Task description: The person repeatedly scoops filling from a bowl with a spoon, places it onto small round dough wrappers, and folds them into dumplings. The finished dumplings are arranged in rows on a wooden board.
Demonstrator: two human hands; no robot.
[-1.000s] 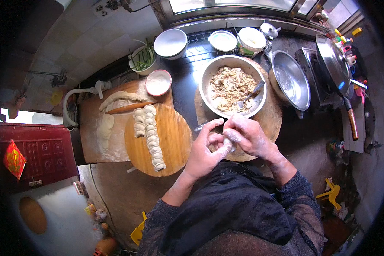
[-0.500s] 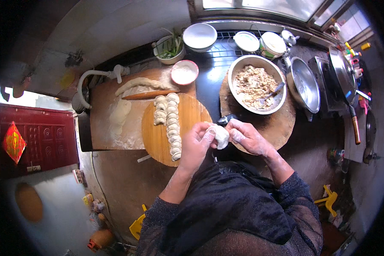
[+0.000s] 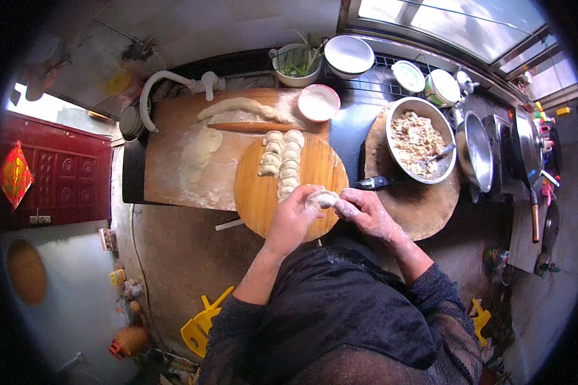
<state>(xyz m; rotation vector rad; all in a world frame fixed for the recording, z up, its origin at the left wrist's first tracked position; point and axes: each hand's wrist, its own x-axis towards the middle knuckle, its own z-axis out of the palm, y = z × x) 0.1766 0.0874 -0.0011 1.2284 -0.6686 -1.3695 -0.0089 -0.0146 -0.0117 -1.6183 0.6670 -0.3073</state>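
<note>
Between my two floury hands is a white dumpling (image 3: 323, 199), over the near right part of a round wooden board (image 3: 250, 199). My left hand (image 3: 290, 217) is closed around its left side. The fingers of my right hand (image 3: 368, 213) pinch the right end of its edge. On the board, two rows of finished dumplings (image 3: 291, 157) lie side by side; my left hand covers the near end of the longer one. To the right, a white bowl (image 3: 454, 168) of chopped filling (image 3: 417, 138) with a spoon (image 3: 444, 153) in it stands on a thick round chopping block (image 3: 424, 215).
Left of the round board lies a floured board (image 3: 164, 160) with flat dough pieces (image 3: 201, 149), a dough rope (image 3: 241, 109) and a rolling pin (image 3: 250, 127). Behind are a flour bowl (image 3: 319, 102) and a faucet (image 3: 149, 96). A black handle (image 3: 372, 183) sticks out near my right hand.
The view has swung, so the counter sits further right in the picture. My hands remain on the dumpling, which is now tilted flatter and lies over the round board's edge.
</note>
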